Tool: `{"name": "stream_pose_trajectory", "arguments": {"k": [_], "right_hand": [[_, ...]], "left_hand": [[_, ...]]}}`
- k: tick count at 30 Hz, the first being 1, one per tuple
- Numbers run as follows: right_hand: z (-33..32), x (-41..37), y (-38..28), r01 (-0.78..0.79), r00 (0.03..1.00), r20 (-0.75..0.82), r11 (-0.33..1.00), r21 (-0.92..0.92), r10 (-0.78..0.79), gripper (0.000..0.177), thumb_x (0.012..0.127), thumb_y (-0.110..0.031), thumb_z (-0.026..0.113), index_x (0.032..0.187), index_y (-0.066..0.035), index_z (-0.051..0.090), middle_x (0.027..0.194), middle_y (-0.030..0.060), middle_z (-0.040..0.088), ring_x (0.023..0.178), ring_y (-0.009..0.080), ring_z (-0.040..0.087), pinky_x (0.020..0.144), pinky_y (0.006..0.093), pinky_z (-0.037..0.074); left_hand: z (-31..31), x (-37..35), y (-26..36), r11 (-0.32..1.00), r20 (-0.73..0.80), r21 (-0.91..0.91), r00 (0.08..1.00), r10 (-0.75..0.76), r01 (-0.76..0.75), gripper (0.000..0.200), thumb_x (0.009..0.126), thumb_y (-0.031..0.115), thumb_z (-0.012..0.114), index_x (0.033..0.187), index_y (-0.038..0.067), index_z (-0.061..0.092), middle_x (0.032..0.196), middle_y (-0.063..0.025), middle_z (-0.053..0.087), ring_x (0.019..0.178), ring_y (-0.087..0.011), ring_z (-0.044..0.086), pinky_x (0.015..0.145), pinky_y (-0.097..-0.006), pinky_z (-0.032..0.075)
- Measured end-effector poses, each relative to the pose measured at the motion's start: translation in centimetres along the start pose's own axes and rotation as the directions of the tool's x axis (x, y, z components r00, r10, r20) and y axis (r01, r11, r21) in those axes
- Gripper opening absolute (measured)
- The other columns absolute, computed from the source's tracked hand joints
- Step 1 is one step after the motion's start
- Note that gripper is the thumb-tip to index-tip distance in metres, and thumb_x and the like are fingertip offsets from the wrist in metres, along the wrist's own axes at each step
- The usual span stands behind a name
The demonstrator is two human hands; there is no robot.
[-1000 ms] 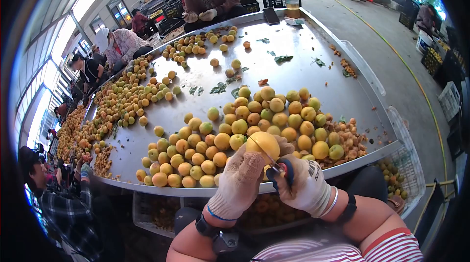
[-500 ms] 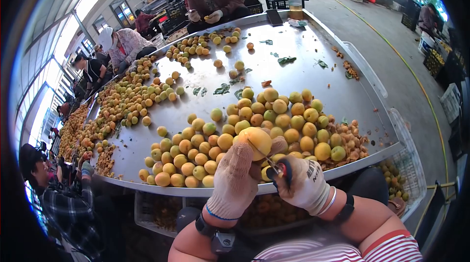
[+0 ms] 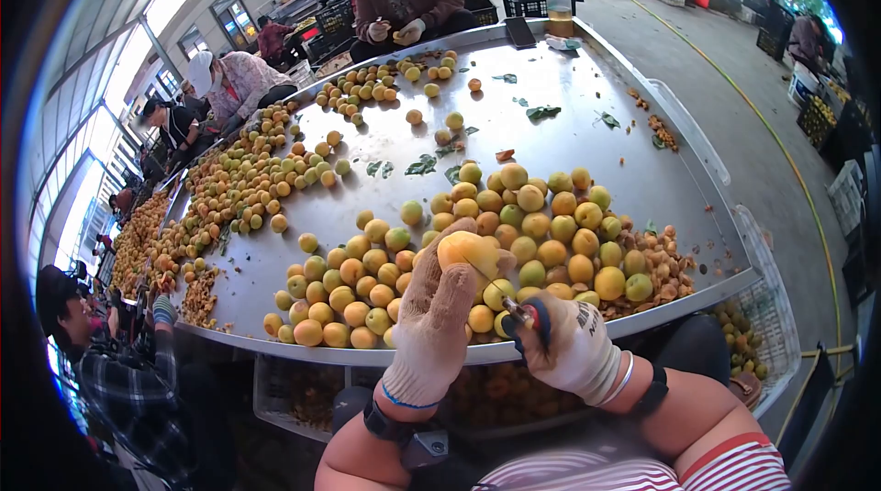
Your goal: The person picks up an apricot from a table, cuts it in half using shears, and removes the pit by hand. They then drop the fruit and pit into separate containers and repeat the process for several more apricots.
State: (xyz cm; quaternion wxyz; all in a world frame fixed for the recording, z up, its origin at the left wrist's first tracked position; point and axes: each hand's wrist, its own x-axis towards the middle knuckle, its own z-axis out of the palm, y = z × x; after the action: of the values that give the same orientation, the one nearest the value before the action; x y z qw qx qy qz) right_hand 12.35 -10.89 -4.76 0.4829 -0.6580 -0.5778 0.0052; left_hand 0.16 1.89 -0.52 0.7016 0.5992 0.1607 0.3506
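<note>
In my gloved left hand (image 3: 435, 317) sits a yellow-orange fruit (image 3: 466, 252), held up by the fingers above the pile. My gloved right hand (image 3: 567, 346) is closed round the dark and red handle of a small tool (image 3: 525, 315). A thin metal shaft runs from that handle toward the fruit; whether its tip is in the flesh I cannot tell. Both hands are over the near edge of the metal table (image 3: 367, 208). Around them lie many yellow, orange and green fruits (image 3: 356, 313), and to the right is a heap of brown pits or scraps (image 3: 663, 263).
Below the table edge stand white crates of fruit (image 3: 740, 337). A jar (image 3: 558, 10) and a dark phone-like object (image 3: 519, 32) lie at the far corner. Co-workers sit along the left and far sides. Leaves are scattered mid-table.
The fruit in my left hand has shifted slightly left and looks more opened at its right side. The tool has drawn slightly away from it, and the left fingers have changed position.
</note>
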Motion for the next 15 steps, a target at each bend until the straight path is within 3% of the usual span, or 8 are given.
{"name": "stream_pose_trajectory", "arguments": {"k": [2, 5, 7, 8, 10, 11, 13, 15], "right_hand": [[0.3, -0.2, 0.3, 0.009, 1.000, -0.010, 1.000, 0.004, -0.009, 0.023, 0.088, -0.017, 0.074, 0.100, -0.004, 0.059, 0.072, 0.0129, 0.063, 0.060, 0.0339, 0.063, 0.050, 0.0424, 0.048], [0.2, 0.0, 0.0, 0.037, 0.999, -0.029, 0.999, -0.024, -0.038, 0.025, 0.087, -0.017, 0.074, 0.101, -0.004, 0.059, 0.073, 0.0122, 0.064, 0.060, 0.0330, 0.064, 0.050, 0.0419, 0.049], [-0.2, 0.3, -0.3, 0.055, 0.998, -0.040, 0.997, -0.059, -0.057, 0.025, 0.087, -0.017, 0.074, 0.101, -0.003, 0.058, 0.073, 0.0118, 0.064, 0.060, 0.0326, 0.064, 0.050, 0.0417, 0.049], [-0.4, 0.5, -0.5, 0.063, 0.997, -0.032, 0.990, -0.124, -0.068, 0.026, 0.087, -0.018, 0.074, 0.101, -0.003, 0.058, 0.074, 0.0113, 0.064, 0.060, 0.0320, 0.064, 0.050, 0.0413, 0.049], [-0.7, 0.7, -0.7, 0.068, 0.997, -0.025, 0.979, -0.191, -0.074, 0.026, 0.087, -0.018, 0.074, 0.101, -0.003, 0.058, 0.074, 0.0108, 0.064, 0.060, 0.0314, 0.064, 0.050, 0.0410, 0.049], [-0.8, 0.8, -0.7, 0.051, 0.999, -0.008, 0.978, -0.202, -0.054, 0.025, 0.088, -0.019, 0.073, 0.101, -0.003, 0.058, 0.073, 0.0117, 0.065, 0.060, 0.0322, 0.064, 0.050, 0.0418, 0.049], [-1.1, 1.0, -0.9, 0.033, 0.999, 0.004, 0.976, -0.213, -0.033, 0.024, 0.089, -0.020, 0.072, 0.100, -0.003, 0.058, 0.072, 0.0125, 0.065, 0.060, 0.0329, 0.065, 0.050, 0.0427, 0.049], [-1.4, 1.2, -1.1, -0.142, 0.981, 0.138, 0.989, 0.031, 0.137, 0.023, 0.093, -0.022, 0.068, 0.099, -0.002, 0.058, 0.069, 0.0148, 0.065, 0.059, 0.0349, 0.065, 0.050, 0.0445, 0.050]], "left_hand": [[-0.1, -0.1, -0.1, 0.994, -0.003, 0.107, 1.000, 0.018, -0.018, 0.046, 0.109, 0.035, 0.041, 0.137, 0.000, 0.054, 0.125, -0.0104, 0.066, 0.110, -0.0132, 0.064, 0.092, -0.0267, 0.051], [0.1, -0.2, -0.1, 0.996, 0.028, 0.034, 0.996, -0.087, 0.086, 0.051, 0.110, 0.042, 0.040, 0.133, 0.001, 0.058, 0.120, -0.0074, 0.069, 0.099, -0.0090, 0.063, 0.080, -0.0228, 0.050], [0.8, -0.3, -0.1, 0.983, 0.048, -0.094, 0.987, -0.154, 0.158, 0.053, 0.109, 0.046, 0.041, 0.131, 0.002, 0.060, 0.119, -0.0045, 0.071, 0.084, -0.0044, 0.057, 0.067, -0.0193, 0.042], [1.5, -0.4, -0.1, 0.983, 0.051, -0.094, 0.987, -0.155, 0.159, 0.053, 0.109, 0.046, 0.041, 0.131, 0.002, 0.060, 0.119, -0.0045, 0.071, 0.084, -0.0044, 0.057, 0.067, -0.0193, 0.042], [2.8, -0.7, 0.1, 0.920, 0.002, -0.298, 0.964, -0.267, 0.256, 0.056, 0.108, 0.049, 0.041, 0.130, 0.001, 0.061, 0.119, -0.0050, 0.072, 0.084, -0.0048, 0.058, 0.070, -0.0195, 0.044], [2.6, -0.8, 0.0, 0.919, 0.005, -0.298, 0.963, -0.270, 0.259, 0.056, 0.108, 0.049, 0.041, 0.130, 0.001, 0.061, 0.119, -0.0050, 0.072, 0.084, -0.0048, 0.058, 0.070, -0.0195, 0.044], [1.7, -0.6, -0.3, 0.952, -0.002, -0.153, 0.963, -0.268, 0.265, 0.057, 0.109, 0.048, 0.041, 0.130, -0.002, 0.059, 0.121, -0.0094, 0.070, 0.101, -0.0115, 0.064, 0.088, -0.0249, 0.050], [1.8, -0.5, -0.4, 0.967, -0.005, -0.153, 0.978, -0.209, 0.206, 0.053, 0.108, 0.044, 0.044, 0.130, -0.003, 0.058, 0.120, -0.0104, 0.070, 0.105, -0.0136, 0.064, 0.094, -0.0271, 0.049]]}}
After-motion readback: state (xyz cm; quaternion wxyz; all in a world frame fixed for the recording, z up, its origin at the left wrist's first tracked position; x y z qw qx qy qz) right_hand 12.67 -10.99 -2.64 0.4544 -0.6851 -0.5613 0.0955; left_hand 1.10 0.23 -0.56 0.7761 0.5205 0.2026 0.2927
